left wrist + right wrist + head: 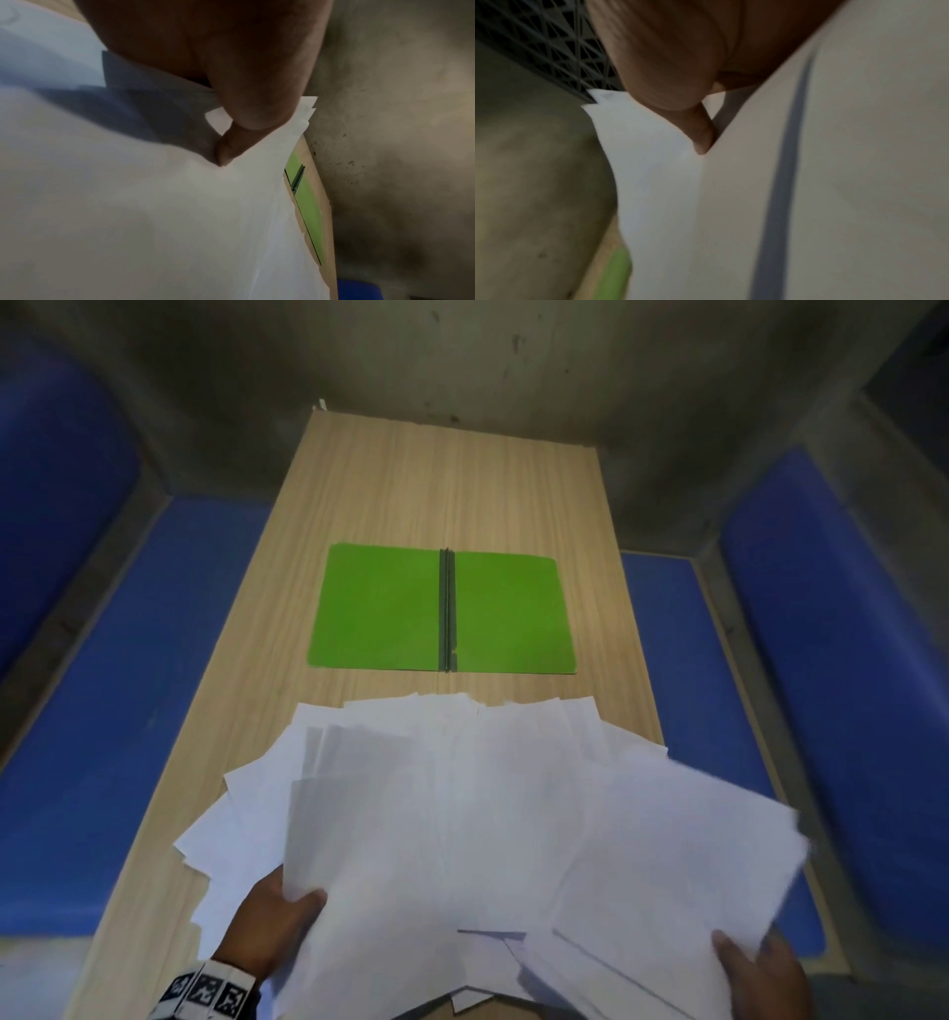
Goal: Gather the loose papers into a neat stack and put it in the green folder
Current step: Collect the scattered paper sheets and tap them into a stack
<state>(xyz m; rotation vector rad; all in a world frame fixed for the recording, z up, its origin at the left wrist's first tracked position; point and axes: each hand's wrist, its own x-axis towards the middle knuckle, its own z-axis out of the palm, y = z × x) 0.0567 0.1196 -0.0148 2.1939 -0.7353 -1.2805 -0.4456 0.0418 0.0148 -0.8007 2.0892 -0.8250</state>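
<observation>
A fan of loose white papers spreads over the near half of the wooden table. My left hand grips their near left edge, thumb on top. My right hand holds the near right sheets, which are blurred and lifted. In the left wrist view my thumb presses on the papers; in the right wrist view my thumb pinches the sheets. The green folder lies open and flat in the table's middle, beyond the papers, its dark spine upright in view.
Blue cushioned benches run along both long sides of the table, the right one close to the paper edge. A grey concrete wall stands behind the table's far end. Bare wood shows beyond the folder.
</observation>
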